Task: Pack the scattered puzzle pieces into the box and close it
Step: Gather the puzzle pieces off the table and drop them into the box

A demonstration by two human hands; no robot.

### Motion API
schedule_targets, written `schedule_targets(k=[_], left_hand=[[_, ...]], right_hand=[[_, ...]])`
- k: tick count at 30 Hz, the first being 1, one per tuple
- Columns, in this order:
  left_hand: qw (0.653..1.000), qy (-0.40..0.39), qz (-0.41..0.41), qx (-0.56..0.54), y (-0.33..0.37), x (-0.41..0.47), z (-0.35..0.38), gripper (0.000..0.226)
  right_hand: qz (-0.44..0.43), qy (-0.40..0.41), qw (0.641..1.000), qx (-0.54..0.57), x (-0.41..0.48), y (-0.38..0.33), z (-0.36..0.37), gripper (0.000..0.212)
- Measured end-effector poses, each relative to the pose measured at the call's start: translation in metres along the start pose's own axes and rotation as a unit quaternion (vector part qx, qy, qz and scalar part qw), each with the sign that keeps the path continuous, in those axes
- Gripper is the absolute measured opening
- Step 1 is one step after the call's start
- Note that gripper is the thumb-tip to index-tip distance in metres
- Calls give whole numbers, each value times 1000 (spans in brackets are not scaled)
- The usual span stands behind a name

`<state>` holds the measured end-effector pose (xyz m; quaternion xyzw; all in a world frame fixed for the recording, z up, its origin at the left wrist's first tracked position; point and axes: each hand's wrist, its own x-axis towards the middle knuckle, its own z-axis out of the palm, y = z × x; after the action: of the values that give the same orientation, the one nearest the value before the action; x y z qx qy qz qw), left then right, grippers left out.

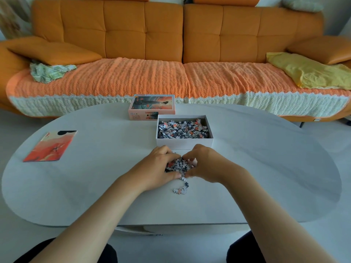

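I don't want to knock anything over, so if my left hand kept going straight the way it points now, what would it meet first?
The pile of puzzle pieces that the left hand cups. Just past it, probably the right hand, though depth is unclear.

Much of pile (pixel 179 164) hidden under left hand (pixel 157 168) and right hand (pixel 207 164), lid (pixel 152 105) print too small to read, sofa (pixel 144 31) cropped at top and sides

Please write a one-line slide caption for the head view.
Left hand and right hand cup a heap of puzzle pieces near the open box.
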<state>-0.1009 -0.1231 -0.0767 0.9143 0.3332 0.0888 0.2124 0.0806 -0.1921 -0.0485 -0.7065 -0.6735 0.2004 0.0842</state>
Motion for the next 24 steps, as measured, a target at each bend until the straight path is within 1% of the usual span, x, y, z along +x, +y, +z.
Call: schedule_targets(k=[1,3,6,9,11,16,18,22,24], left_hand=[[1000,4,-1,-6,0,1,0,60],[1000,14,-5,-14,-1,2,-1,55],[999,28,-8,-23,-3,2,-3,39],[999,40,-11,-34,-3,1,-6,21],[998,54,-6,-36,-3,1,-8,14],[996,82,5,-23,-5,5,-9,15],[995,94,11,-28,-7,8,-8,16],[993,102,10,-51,-8,12,-10,15],[992,103,3,-74,-7,14,-16,14]], right_hand=[[6,5,1000,9,1,0,0,54],[12,20,999,27,4,-1,1,50],[17,37,998,42,6,-5,0,42],[30,31,997,60,6,-9,-2,35],[30,28,998,56,7,-9,-3,31],[6,50,999,2,11,-12,-4,18],[0,53,998,-16,13,-15,-3,17],[-6,53,995,-84,19,-19,-5,26],[-13,63,995,-75,21,-20,-8,24]])
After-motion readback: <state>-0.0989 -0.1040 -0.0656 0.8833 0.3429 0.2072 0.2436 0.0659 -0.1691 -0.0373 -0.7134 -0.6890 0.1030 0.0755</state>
